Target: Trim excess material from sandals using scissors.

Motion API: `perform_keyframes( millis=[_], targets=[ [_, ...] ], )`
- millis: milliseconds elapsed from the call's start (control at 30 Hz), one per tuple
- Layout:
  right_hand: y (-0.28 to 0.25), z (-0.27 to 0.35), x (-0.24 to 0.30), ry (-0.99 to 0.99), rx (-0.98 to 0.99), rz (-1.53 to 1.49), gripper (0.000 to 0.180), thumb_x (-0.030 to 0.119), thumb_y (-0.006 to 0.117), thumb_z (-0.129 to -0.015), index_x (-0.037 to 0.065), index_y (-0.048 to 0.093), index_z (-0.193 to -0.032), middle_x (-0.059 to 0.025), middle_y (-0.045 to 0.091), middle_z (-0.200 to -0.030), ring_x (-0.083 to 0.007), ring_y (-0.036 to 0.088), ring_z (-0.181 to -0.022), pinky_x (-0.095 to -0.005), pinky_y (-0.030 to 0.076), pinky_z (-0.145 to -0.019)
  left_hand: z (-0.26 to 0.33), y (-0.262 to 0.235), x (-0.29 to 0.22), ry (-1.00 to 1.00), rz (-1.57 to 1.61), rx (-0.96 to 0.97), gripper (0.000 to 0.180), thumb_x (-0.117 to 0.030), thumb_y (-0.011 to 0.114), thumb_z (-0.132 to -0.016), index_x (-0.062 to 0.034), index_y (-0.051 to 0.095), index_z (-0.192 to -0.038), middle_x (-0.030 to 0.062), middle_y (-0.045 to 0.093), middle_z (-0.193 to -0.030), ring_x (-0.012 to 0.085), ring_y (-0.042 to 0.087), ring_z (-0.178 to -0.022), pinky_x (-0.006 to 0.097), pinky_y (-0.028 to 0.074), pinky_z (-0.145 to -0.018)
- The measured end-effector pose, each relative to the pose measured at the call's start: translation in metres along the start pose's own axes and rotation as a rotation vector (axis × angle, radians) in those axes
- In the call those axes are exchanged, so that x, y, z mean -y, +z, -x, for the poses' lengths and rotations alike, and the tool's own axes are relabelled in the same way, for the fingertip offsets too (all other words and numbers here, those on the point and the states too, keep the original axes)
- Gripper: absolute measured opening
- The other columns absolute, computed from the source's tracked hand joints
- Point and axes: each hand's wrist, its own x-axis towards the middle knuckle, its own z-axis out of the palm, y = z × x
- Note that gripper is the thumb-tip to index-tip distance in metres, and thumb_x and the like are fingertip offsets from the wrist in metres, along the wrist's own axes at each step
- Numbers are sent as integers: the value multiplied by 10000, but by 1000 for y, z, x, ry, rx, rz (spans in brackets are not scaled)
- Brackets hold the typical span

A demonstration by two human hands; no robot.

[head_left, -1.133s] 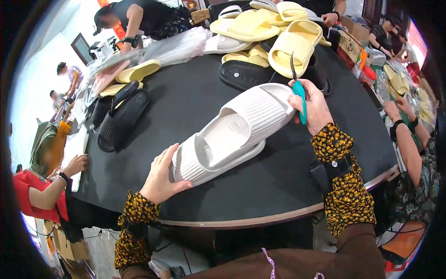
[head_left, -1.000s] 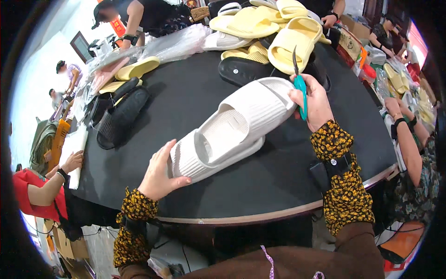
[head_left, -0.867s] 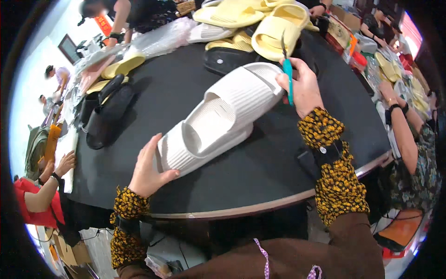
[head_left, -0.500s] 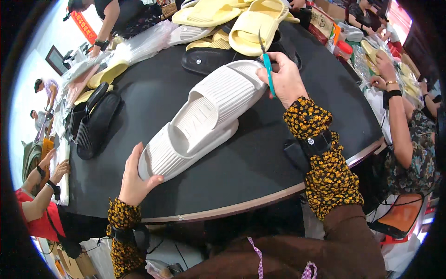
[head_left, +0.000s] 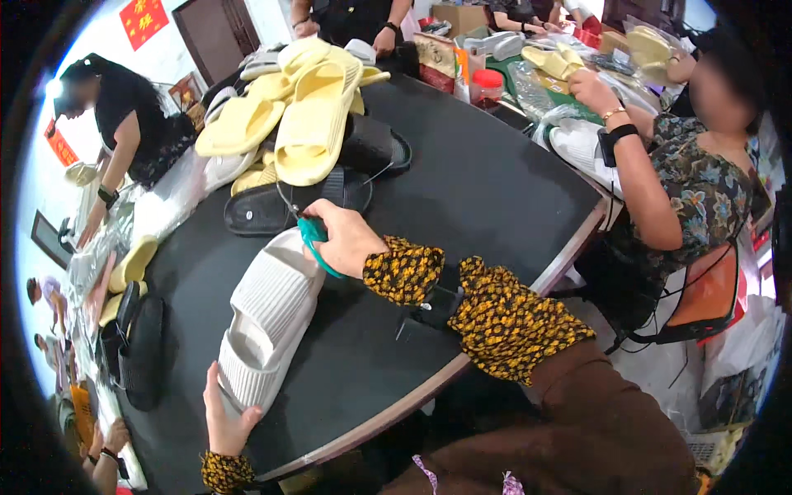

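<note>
A pair of white ribbed slippers (head_left: 268, 297), nested one into the other, lies slanted on the black table. My left hand (head_left: 226, 422) grips their near end, thumb on one side and fingers on the other. In my right hand (head_left: 351, 241) are teal-handled scissors (head_left: 313, 239), held over the far end of the slippers. Their thin blades look spread apart, toward the pile beyond. That pile has yellow slippers (head_left: 313, 124) on top and black slippers (head_left: 256, 213) beneath. The underside of my right hand and its grip are partly hidden.
Another black pair of slippers (head_left: 142, 351) lies at the left, beside yellow ones (head_left: 134, 264) and clear plastic wrap (head_left: 169, 206). A red-lidded jar (head_left: 487, 85) stands at the far right edge. Co-workers sit or stand around the table (head_left: 462, 206), one close on the right.
My view has swung right. The scissors have opened in my right hand, which stays by the slippers' far end. My left hand keeps its hold on the near end.
</note>
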Motion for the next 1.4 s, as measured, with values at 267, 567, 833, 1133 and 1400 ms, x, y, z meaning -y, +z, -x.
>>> perform_keyframes(
  millis=[267, 567, 833, 1133, 1400],
  targets=[
    [-22, 6, 50, 95, 62, -607, 458, 110, 667, -762, -30, 466, -1149, -129, 607, -822, -165, 609, -617, -286, 488, -563, -31, 3, -20, -11, 271, -68, 912, -107, 675, -597, 10, 215, -1376, 183, 448, -1237, 273, 458, -1139, 358, 353, -969],
    [-31, 4, 61, 101, 160, -585, 459, 123, 659, -790, -57, 452, -1159, -58, 560, -732, -90, 537, -563, -233, 438, -499, -110, 26, -3, -249, 667, -118, 691, -76, 614, -808, 33, 212, -1360, 159, 572, -1013, 162, 566, -852, 255, 467, -697],
    [-30, 10, 57, 233, 244, -501, 418, 181, 648, -807, 33, 496, -1167, -38, 598, -748, -68, 525, -558, -203, 410, -472, -209, 0, -8, -332, 470, -194, 759, -337, 648, -813, 46, 245, -1329, 173, 545, -1093, 205, 556, -942, 318, 471, -784],
    [-23, 15, 70, 239, 291, -509, 410, 157, 638, -806, 40, 495, -1172, -51, 596, -758, -70, 532, -555, -189, 414, -474, -269, 58, -20, -164, 1026, -90, 434, -164, 630, -803, -17, 484, -1184, 77, 597, -1019, 170, 592, -893, 314, 500, -737],
    [-24, 15, 68, 230, 209, -577, 380, 82, 591, -797, 46, 501, -1165, -62, 601, -766, -64, 525, -535, -182, 407, -461, -304, 112, -58, 49, 687, -227, 641, -238, 712, -677, 40, 420, -1175, 248, 540, -1076, 327, 574, -979, 370, 460, -857]
  ],
)
